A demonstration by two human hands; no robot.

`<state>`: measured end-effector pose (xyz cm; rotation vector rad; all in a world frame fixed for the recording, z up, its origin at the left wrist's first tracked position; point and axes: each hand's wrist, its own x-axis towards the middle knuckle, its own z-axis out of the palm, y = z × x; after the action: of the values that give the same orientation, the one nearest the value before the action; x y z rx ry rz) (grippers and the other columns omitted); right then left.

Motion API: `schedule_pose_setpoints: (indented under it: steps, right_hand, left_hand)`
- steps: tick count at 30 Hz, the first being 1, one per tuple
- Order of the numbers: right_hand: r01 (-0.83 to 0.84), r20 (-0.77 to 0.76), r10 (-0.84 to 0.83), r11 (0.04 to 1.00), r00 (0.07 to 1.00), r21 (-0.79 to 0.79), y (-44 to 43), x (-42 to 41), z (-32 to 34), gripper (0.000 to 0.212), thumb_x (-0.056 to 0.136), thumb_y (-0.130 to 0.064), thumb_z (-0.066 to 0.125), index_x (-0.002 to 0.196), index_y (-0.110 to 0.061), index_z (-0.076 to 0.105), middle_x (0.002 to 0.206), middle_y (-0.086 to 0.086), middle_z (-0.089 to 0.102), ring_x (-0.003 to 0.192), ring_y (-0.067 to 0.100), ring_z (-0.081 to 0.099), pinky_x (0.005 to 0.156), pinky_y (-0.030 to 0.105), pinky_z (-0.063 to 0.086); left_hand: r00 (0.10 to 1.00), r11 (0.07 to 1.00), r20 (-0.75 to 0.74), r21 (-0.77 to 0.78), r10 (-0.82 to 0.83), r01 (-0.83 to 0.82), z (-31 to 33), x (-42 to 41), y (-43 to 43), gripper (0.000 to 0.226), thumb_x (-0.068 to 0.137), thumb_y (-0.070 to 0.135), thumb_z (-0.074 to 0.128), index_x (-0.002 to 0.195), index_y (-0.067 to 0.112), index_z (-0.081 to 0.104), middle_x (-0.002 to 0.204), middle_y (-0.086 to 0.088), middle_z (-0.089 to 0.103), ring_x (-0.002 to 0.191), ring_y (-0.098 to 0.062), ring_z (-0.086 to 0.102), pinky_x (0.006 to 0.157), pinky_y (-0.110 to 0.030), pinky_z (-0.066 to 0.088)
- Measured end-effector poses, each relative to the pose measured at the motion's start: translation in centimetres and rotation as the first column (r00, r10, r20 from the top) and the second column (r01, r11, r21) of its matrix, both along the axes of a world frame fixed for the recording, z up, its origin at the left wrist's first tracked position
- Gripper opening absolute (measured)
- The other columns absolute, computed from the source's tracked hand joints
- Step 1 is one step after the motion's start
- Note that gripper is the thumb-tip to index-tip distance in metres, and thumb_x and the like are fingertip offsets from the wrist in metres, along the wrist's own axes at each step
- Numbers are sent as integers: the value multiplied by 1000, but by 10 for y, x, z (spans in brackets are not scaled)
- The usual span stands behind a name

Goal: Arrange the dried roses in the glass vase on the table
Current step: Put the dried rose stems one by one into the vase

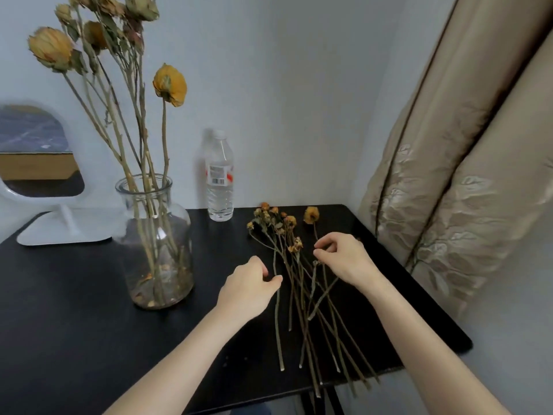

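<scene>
A clear glass vase [167, 223] stands on the left part of the black table [74, 310], with several tall dried yellow roses [170, 85] in it. A bundle of loose dried roses [294, 298] lies flat right of the vase, heads toward the wall, stem ends over the front edge. My left hand [250, 287] is at the bundle's left side, thumb and fingers pinching the leftmost stem [277, 319]. My right hand [344, 257] hovers over the bundle's right side, its curled fingertips pinching the top of a short stem [312, 283].
A plastic water bottle [220, 181] stands by the wall behind the loose roses. A white table mirror [42, 175] sits at the back left. A beige curtain [454, 175] hangs close to the table's right edge.
</scene>
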<state>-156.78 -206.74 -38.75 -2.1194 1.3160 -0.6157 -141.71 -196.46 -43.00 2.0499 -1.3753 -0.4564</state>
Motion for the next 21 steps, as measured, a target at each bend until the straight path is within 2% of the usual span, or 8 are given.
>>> schedule_pose_setpoints:
  steps: [2, 5, 8, 10, 14, 17, 21]
  right_hand:
    - [59, -46, -58, 998, 997, 23, -7, -10, -11, 15, 88, -22, 60, 102, -15, 62, 73, -7, 57, 66, 2, 52, 53, 13, 34]
    - [177, -145, -163, 980, 976, 91, -13, -18, -23, 16, 89, -27, 59, 98, -14, 58, 85, -1, 58, 72, 10, 54, 54, 21, 39]
    - [267, -261, -219, 950, 940, 165, -18, -21, -29, 19, 90, -32, 56, 95, -14, 55, 83, 0, 56, 68, 11, 54, 50, 23, 39]
    - [278, -313, -211, 942, 926, 186, -21, -22, -33, 23, 91, -35, 54, 89, -12, 56, 81, 0, 58, 65, 12, 54, 48, 24, 38]
    - [261, -328, -187, 945, 926, 197, -26, -23, -44, 38, 92, -36, 52, 60, -16, 47, 62, -1, 50, 52, 13, 50, 44, 24, 35]
    - [253, -328, -182, 949, 927, 188, -28, -22, -49, 41, 91, -40, 51, 58, -16, 43, 61, -1, 47, 52, 15, 47, 45, 25, 34]
    - [265, -344, -182, 941, 921, 210, -30, -20, -51, 41, 90, -41, 50, 59, -17, 42, 63, 0, 46, 54, 16, 47, 46, 26, 34]
  left_hand:
    - [1000, 1000, 14, 22, 7, -8, -3, -3, -8, 31, 89, 44, 52, 102, 15, 50, 78, -1, 59, 76, -20, 60, 69, -33, 48]
    - [999, 1000, 37, 3, 11, -11, -3, -10, -19, 27, 90, 41, 52, 99, 16, 52, 79, 0, 59, 76, -20, 60, 67, -33, 47]
    - [999, 999, 48, -30, -25, 27, 1, -20, -32, 22, 90, 40, 52, 92, 18, 55, 73, 2, 58, 73, -19, 59, 66, -33, 48]
    - [997, 998, 57, -36, -56, 58, 3, -27, -40, 21, 90, 39, 53, 91, 19, 57, 74, 2, 59, 73, -18, 59, 65, -31, 47]
    - [993, 997, 93, -20, -78, 80, 6, -42, -55, 26, 89, 40, 54, 101, 17, 55, 86, 1, 58, 81, -20, 60, 66, -31, 46]
    - [989, 996, 120, 38, -87, 83, 4, -49, -62, 30, 88, 42, 55, 104, 17, 54, 94, 0, 58, 86, -21, 59, 67, -31, 45]
    - [978, 986, 176, 142, -115, 90, 0, -53, -66, 24, 87, 39, 57, 96, 17, 59, 96, -2, 61, 90, -25, 59, 68, -32, 43]
